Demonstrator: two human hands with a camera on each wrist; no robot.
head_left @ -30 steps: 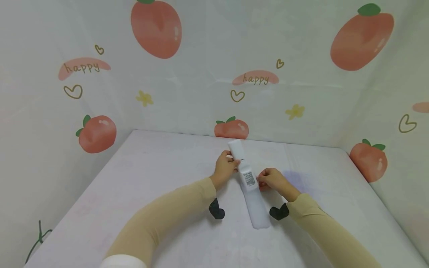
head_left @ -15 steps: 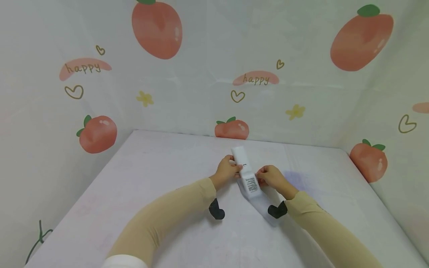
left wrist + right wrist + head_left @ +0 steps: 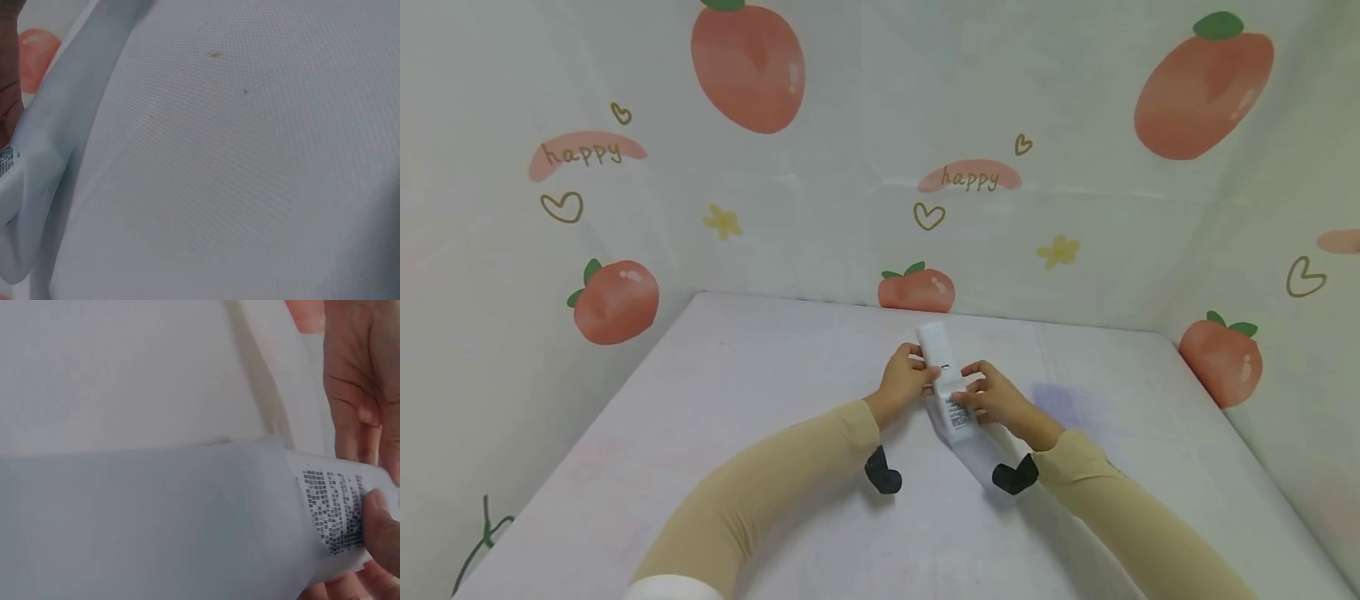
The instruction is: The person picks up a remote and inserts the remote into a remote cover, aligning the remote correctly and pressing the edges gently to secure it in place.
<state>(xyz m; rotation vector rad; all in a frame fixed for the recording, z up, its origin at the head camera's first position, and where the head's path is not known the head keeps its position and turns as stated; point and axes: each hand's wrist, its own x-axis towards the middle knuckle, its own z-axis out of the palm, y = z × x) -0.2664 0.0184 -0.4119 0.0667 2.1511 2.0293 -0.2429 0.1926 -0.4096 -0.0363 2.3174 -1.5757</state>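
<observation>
A slim white package (image 3: 934, 343) with black print on its near half is tilted away from me, its lower part inside a translucent plastic sleeve (image 3: 977, 454). My left hand (image 3: 904, 383) grips the package by its left edge, thumb on the front face. From the right, my right hand (image 3: 1002, 402) pinches it at the printed area, thumb over the print and index finger lifted a little. In the right wrist view the thumb (image 3: 381, 531) lies at the print's edge, and the sleeve's mouth (image 3: 303, 500) stops just short of the lettering. The left wrist view catches the sleeve's side (image 3: 81, 81).
A pale cloth covers the table (image 3: 760, 358). Behind it hangs a white curtain (image 3: 842, 167) printed with red fruit and hearts. A black wrist camera (image 3: 883, 472) hangs under the left wrist, another black camera (image 3: 1015, 475) under the right. A green cord (image 3: 486, 529) is at far left.
The package has dipped slightly and the sleeve's near end has swung right. My right hand has moved from the package's right edge onto its printed face. My left hand keeps its grip.
</observation>
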